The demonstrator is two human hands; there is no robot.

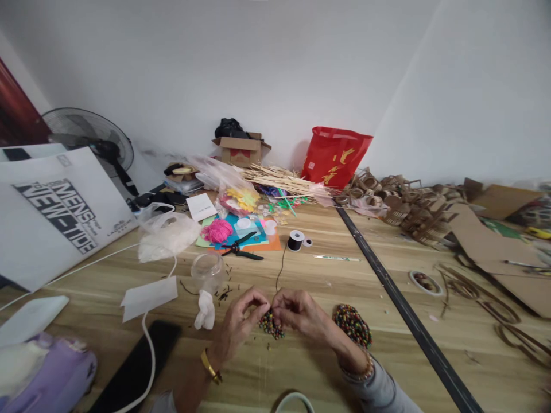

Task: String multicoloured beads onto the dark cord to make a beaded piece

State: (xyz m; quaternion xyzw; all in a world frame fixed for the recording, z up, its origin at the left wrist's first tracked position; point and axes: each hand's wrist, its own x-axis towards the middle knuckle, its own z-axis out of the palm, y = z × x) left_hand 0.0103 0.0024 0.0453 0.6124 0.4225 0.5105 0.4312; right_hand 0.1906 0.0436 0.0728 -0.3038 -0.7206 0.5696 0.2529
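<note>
My left hand is closed in a pinch, with a tiny dark speck at the tips of thumb and index finger, too small to name. Close beside it, my right hand pinches at the point where a thin black cord comes in. That cord runs back to a spool of black cord with white ends. Multicoloured beads lie in a small heap just below my fingertips, partly hidden by them. Right of my right wrist rests a larger pile of strung-looking beads.
Black-handled pliers lie on coloured paper, near pink yarn. A clear jar, dark scraps and crumpled tissue are left of my hands. A tape roll sits right of the dark strip. A cup rim shows in front.
</note>
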